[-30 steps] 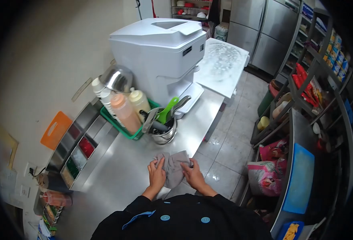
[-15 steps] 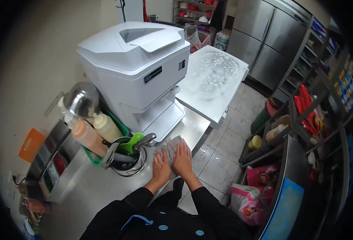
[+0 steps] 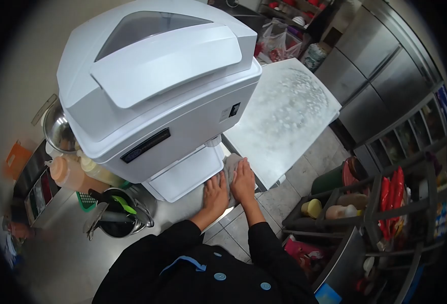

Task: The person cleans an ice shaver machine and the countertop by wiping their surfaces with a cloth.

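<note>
A grey cloth (image 3: 232, 162) lies on the steel counter, along the front of a large white machine (image 3: 157, 86) with a tinted lid window. My left hand (image 3: 216, 195) presses on it with fingers stretched forward, close to the machine's drip tray (image 3: 190, 172). Beside it, my right hand (image 3: 242, 182) lies flat on the cloth's right part, fingers extended, at the counter's edge. Left of the machine's base stands a metal pot (image 3: 119, 225) holding a green scoop (image 3: 125, 204) and other utensils. Part of the cloth is hidden under both hands.
A white chest top (image 3: 284, 126) with wet or frosty marks adjoins the counter. Squeeze bottles (image 3: 71, 172) stand in a green basket (image 3: 86, 201). To the right are a shelf rack (image 3: 355, 223) and the tiled floor (image 3: 279, 202); a steel refrigerator (image 3: 380, 71) stands behind.
My view has moved closer to the machine, which looks larger. Both hands have slid forward with the cloth, along the machine's front toward the white chest.
</note>
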Tool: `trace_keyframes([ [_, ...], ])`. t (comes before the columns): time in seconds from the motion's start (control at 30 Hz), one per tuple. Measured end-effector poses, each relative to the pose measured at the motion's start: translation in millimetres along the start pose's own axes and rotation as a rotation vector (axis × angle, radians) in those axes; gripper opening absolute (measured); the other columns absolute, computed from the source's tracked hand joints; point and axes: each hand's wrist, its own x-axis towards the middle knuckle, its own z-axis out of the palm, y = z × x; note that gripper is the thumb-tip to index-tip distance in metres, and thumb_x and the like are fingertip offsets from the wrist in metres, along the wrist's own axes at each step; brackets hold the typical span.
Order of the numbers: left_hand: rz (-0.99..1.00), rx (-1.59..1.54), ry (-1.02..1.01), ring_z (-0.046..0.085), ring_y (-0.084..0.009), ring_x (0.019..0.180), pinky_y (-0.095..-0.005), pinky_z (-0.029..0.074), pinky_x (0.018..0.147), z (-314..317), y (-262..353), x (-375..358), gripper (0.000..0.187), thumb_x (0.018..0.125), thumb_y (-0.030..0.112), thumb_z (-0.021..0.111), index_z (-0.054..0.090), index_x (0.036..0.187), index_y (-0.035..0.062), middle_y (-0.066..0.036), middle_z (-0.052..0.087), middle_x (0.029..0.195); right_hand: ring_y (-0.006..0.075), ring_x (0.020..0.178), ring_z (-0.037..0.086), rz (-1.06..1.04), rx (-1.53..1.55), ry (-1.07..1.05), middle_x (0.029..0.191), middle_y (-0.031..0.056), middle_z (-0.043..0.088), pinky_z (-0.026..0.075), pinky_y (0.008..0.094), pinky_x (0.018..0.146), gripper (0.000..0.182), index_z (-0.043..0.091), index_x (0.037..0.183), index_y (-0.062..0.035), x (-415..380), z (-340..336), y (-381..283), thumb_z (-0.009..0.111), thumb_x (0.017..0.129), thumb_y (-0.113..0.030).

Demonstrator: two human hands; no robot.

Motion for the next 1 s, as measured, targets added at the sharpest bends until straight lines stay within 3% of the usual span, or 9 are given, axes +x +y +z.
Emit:
trace_keyframes([
  [0.1,0.024,0.042,0.073,0.039,-0.0385,0.116,-0.0463,0.036,0.096,8,6,9,0.063,0.079,0.01,0.051,0.03,0.137,-0.0026,-0.025,0.032,0.134,0.038,0.127,0.037,-0.037,0.089,-0.007,0.138,0.0246,0.035,0.036,0.045,0.099,0.047,0.04,0.127,0.0085,-5,-4,17,0.049,0.086,-0.013],
  [0.23,0.14,0.019,-0.129,0.041,-0.0402,0.109,-0.0479,0.04,0.09,-13,24,9,0.065,0.074,0.005,0.054,0.034,0.136,-0.0003,-0.025,0.034,0.128,0.0404,0.12,0.042,-0.144,0.002,-0.027,0.132,0.0276,0.04,0.04,0.0421,0.095,0.047,0.041,0.125,0.0102,-43,-34,33,0.051,0.082,-0.007],
  [0.43,0.111,-0.19,-0.375,0.047,-0.0384,0.103,-0.0411,0.043,0.089,-5,60,36,0.06,0.072,0.002,0.055,0.045,0.131,0.0058,-0.022,0.04,0.119,0.0403,0.096,0.054,-0.231,0.134,-0.319,0.109,0.0285,0.054,0.046,0.0421,0.082,0.033,0.053,0.107,0.0085,-27,-74,89,0.054,0.077,-0.005],
  [0.53,0.036,-0.323,-0.451,0.047,-0.0337,0.105,-0.0375,0.042,0.09,-6,61,62,0.056,0.072,0.002,0.056,0.052,0.127,0.01,-0.019,0.042,0.116,0.0392,0.08,0.058,-0.268,0.214,-0.759,0.088,0.0247,0.058,0.047,0.0452,0.072,0.025,0.058,0.096,0.0046,28,-95,108,0.059,0.074,-0.008],
  [0.57,-0.006,-0.316,-0.415,0.047,-0.0337,0.105,-0.0375,0.042,0.09,-11,62,65,0.056,0.072,0.002,0.056,0.052,0.127,0.01,-0.019,0.042,0.116,0.039,0.078,0.058,-0.267,0.303,-0.687,0.086,0.0237,0.059,0.047,0.0442,0.071,0.023,0.058,0.094,0.0037,46,-98,106,0.059,0.075,-0.008],
  [0.67,-0.02,-0.538,0.213,0.049,-0.0271,0.096,-0.0328,0.043,0.086,-32,63,57,0.054,0.074,0.006,0.061,0.052,0.128,0.0109,-0.014,0.042,0.109,0.0365,0.075,0.059,-0.308,0.628,-0.485,0.084,0.0211,0.06,0.047,0.0405,0.068,0.021,0.059,0.096,0.0025,91,-94,99,0.056,0.078,-0.008],
  [0.7,-0.047,-0.528,0.222,0.049,-0.0271,0.096,-0.0328,0.043,0.086,-40,65,55,0.054,0.074,0.006,0.061,0.052,0.128,0.0109,-0.014,0.042,0.109,0.0348,0.077,0.059,-0.292,0.681,-0.455,0.087,0.0194,0.06,0.047,0.0394,0.07,0.024,0.058,0.102,0.0033,108,-95,86,0.054,0.081,-0.007],
  [0.77,-0.41,-0.536,0.467,0.052,-0.0284,0.09,-0.0329,0.046,0.08,-66,76,51,0.053,0.073,0.004,0.06,0.052,0.126,0.0061,-0.016,0.042,0.11,0.0355,0.093,0.055,-0.382,0.796,-0.425,0.103,0.0216,0.056,0.044,0.0385,0.081,0.03,0.053,0.111,0.0047,142,-65,65,0.053,0.083,-0.007],
  [1.0,-0.536,-0.354,0.482,0.051,-0.034,0.1,-0.0358,0.045,0.087,-49,65,5,0.054,0.073,0.007,0.065,0.051,0.126,0.0067,-0.019,0.041,0.113,0.0357,0.102,0.051,-0.609,0.713,-0.409,0.11,0.0241,0.05,0.041,0.0383,0.089,0.039,0.049,0.12,0.0037,116,-5,17,0.058,0.085,-0.011],
])
